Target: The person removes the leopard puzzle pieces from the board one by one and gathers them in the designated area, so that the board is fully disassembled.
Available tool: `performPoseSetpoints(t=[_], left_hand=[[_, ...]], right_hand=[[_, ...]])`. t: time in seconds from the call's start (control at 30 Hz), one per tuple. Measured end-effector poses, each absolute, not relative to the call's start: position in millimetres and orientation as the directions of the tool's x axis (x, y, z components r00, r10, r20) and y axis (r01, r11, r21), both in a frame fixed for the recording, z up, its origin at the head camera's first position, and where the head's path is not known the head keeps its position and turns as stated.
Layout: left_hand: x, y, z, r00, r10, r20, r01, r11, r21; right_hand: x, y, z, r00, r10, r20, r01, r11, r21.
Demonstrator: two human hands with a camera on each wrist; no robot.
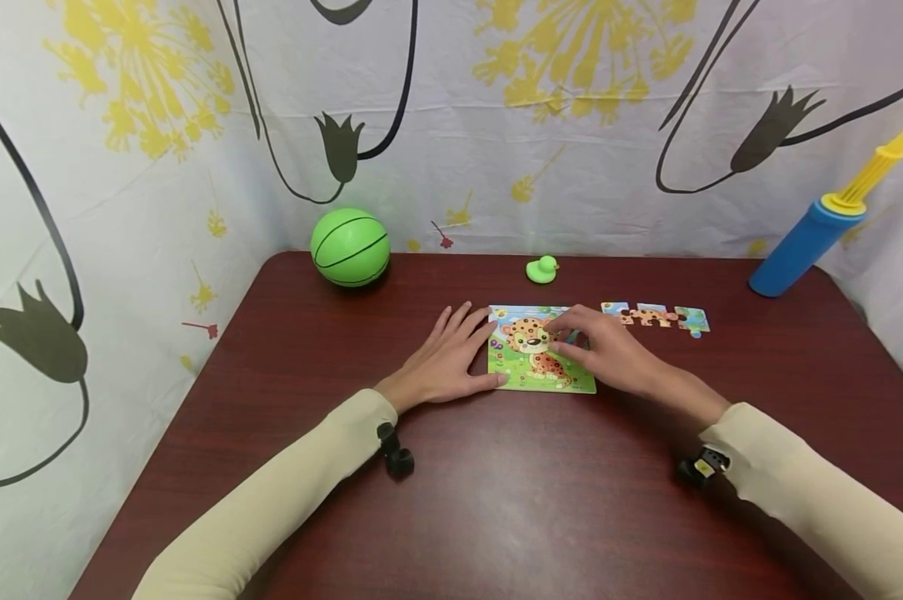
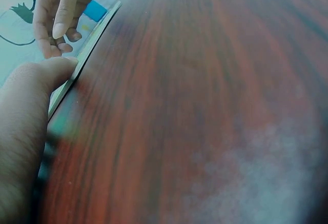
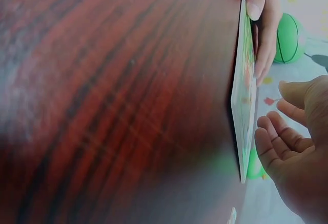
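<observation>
A leopard jigsaw puzzle in a flat tray (image 1: 515, 371) lies on the table in the head view. My left hand (image 1: 450, 357) rests along its left edge, fingers spread, thumb on the lower left corner. Over the right part of the puzzle hovers my right hand (image 1: 609, 348), its fingers loosely bent. In the right wrist view, the thumb and fingers of the right hand (image 3: 297, 142) are apart, with nothing visible between them. To the right of the tray lie several loose puzzle pieces (image 1: 652, 316), some partly hidden from the wrist cameras.
On the dark red table (image 1: 511, 500), a green ball (image 1: 350, 248) stands at the back left and a green toy duck (image 1: 543, 270) behind the puzzle. A blue and yellow hand pump (image 1: 804, 243) leans at the back right. Patterned cloth (image 1: 451, 133) hangs around the table.
</observation>
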State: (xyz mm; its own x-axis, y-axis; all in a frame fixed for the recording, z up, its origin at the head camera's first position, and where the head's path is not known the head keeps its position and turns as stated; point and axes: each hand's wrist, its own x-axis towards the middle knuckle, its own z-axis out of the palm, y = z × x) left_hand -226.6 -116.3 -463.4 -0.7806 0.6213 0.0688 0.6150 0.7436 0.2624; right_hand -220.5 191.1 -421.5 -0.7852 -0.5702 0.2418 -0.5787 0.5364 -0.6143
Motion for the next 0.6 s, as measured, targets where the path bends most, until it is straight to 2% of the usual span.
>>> performPoseSetpoints(t=[0.6], left_hand=[[-226.9, -116.7, -464.3, -0.778, 0.625, 0.069, 0.617, 0.737, 0.278]], right_hand=[[-217.7, 175.0, -428.6, -0.762, -0.603, 0.235, -0.589, 0.496, -0.638]])
